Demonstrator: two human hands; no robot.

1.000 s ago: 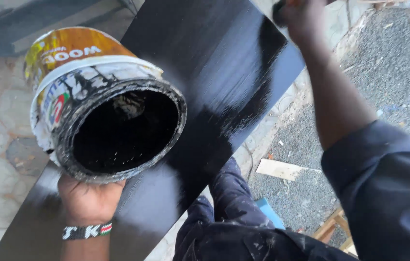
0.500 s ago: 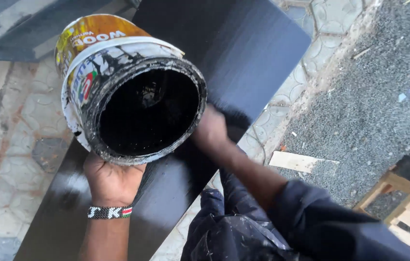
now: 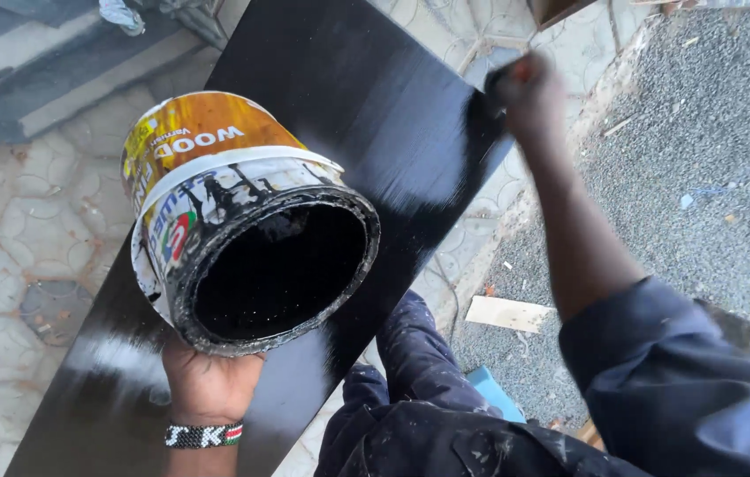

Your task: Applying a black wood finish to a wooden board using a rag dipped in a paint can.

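Note:
My left hand [image 3: 207, 380] grips a yellow and white paint can [image 3: 233, 221] from below, tilted so its open mouth faces me. The inside and rim are coated black. A long black-painted board [image 3: 375, 115] runs under the can from lower left to upper right. My right hand [image 3: 529, 93] is stretched out to the board's far right edge, closed around something dark and blurred that touches the wet black surface; what it is I cannot tell. A beaded wristband sits on my left wrist.
Patterned paving stones [image 3: 21, 247] lie to the left and beyond the board. Grey gravel [image 3: 702, 159] covers the right side, with a pale wood offcut [image 3: 503, 314] on it. My dark paint-spattered trousers [image 3: 410, 389] are below the board.
My right hand moved from the board's middle, near the can, out to the far right edge. The can has tilted and shifted slightly in view.

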